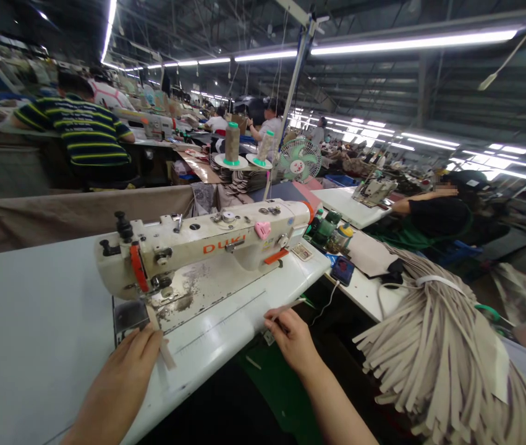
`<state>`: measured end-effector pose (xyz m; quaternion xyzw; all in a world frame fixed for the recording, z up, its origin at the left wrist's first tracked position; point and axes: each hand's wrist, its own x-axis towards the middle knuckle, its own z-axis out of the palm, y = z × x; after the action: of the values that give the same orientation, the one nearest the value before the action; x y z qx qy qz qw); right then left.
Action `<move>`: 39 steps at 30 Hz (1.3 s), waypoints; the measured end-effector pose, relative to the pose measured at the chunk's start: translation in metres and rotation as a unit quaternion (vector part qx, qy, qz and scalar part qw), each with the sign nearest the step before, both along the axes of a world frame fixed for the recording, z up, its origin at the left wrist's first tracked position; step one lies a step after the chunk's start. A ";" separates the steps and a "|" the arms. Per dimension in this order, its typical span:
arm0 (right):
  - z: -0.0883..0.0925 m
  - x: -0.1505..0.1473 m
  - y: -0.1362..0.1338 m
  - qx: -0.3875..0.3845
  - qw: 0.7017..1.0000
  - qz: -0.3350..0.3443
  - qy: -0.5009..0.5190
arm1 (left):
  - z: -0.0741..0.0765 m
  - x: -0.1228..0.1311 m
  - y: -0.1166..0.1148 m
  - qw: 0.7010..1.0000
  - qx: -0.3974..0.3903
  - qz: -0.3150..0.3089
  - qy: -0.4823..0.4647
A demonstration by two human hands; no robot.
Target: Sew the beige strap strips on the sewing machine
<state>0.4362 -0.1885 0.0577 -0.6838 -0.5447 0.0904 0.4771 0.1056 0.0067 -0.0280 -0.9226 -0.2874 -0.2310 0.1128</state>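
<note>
A white sewing machine (207, 244) with orange trim stands on the pale table. My left hand (126, 364) is just in front of its needle area, fingers pressed together on a short beige strip (167, 355) that lies on the table and runs up toward the presser foot. Over the table's front edge, my right hand (293, 340) pinches a thin beige strip (287, 306) between thumb and fingers. The far end of that strip comes close to a small green piece, which I cannot make out. The needle tip is hidden.
A large bundle of beige strips (439, 346) hangs over the side table at right. Near it are a phone (342, 270) with a cable and green bottles (327, 225). Thread cones (232, 143) and a fan (298, 159) stand behind. Other people sit at machines.
</note>
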 end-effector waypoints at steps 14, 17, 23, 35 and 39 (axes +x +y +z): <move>0.012 -0.040 0.002 -0.159 0.963 0.214 0.027 | 0.013 0.009 -0.004 0.997 0.069 -0.015 -0.018; 0.011 -0.045 0.003 -0.180 0.957 0.228 0.017 | 0.018 0.011 -0.006 0.998 0.065 -0.011 -0.017; 0.009 -0.052 0.007 -0.204 0.949 0.241 0.007 | 0.020 0.012 -0.008 1.000 0.015 0.020 -0.019; -0.017 -0.051 0.019 -0.221 0.937 0.272 -0.008 | 0.048 0.023 0.004 0.971 -0.168 0.114 -0.127; -0.022 -0.053 0.021 -0.197 0.938 0.285 -0.017 | 0.055 0.023 0.006 0.957 -0.219 0.129 -0.138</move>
<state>0.3834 -0.1670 0.0354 -0.5818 -0.6957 0.3166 0.2780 0.1284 0.0123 0.0275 -0.8390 -0.4607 -0.2704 -0.1038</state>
